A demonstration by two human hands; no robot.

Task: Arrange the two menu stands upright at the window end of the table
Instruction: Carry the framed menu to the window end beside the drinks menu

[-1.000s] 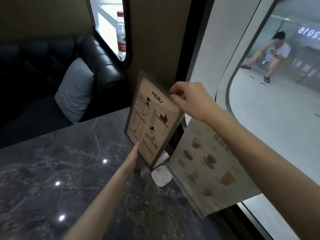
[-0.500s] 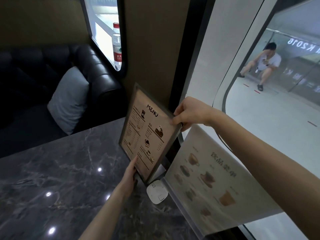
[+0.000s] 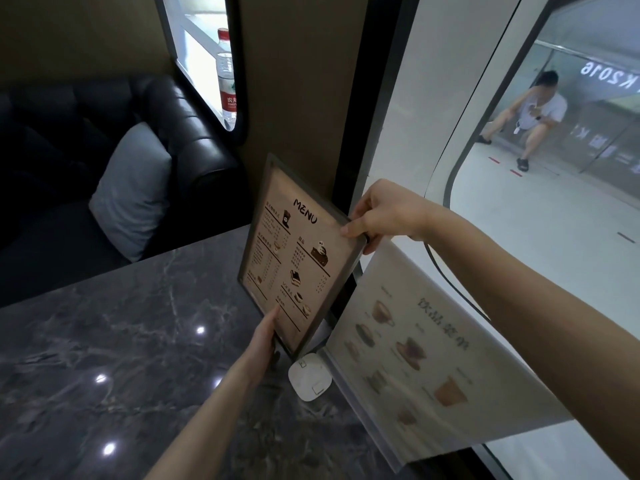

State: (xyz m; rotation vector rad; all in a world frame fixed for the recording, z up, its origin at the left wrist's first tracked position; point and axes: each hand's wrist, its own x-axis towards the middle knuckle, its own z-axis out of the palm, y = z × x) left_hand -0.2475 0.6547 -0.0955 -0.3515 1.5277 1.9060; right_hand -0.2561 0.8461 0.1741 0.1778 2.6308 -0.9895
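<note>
While both hands, left (image 3: 265, 336) and right (image 3: 382, 211), pinch the dark-framed brown menu stand (image 3: 298, 258), releasing it tilted risks toppling.

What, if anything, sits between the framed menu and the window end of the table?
A small white device lies on the table just below the framed menu, beside the drinks menu stand. Both hands already hold the frame.

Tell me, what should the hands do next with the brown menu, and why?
Probably set it down upright by the window. Both the right hand and left hand hold the brown menu tilted, while the pale drinks menu already stands at the glass.
</note>
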